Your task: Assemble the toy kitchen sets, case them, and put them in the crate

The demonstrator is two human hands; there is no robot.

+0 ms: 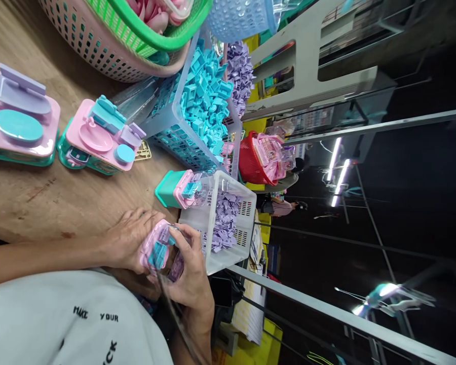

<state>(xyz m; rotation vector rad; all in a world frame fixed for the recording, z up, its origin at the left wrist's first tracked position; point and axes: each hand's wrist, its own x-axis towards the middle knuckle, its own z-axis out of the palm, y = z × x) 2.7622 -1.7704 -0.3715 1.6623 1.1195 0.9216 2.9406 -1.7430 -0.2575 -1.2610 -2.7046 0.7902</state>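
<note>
The picture lies on its side, with the ceiling towards its right edge. My left hand point(127, 238) is wrapped round a small pink toy kitchen unit point(151, 248) with purple and blue parts on it. My right hand point(193, 268) closes on the same unit from the other side, thumb and fingertips at its purple and blue parts. A clear purplish piece point(176, 267) shows by the right palm; what it belongs to I cannot tell. Close by stands a teal toy cabinet point(172, 188) with a pink top and a blue part.
A white basket point(214, 215) of purple parts stands beside my hands. Further up are a clear crate point(178, 114) of blue parts, a pink basket point(110, 61) and a green basket point(193, 36). Two assembled toy kitchens point(99, 137) sit on the wooden table point(30, 203). A red basket point(250, 161) is beyond.
</note>
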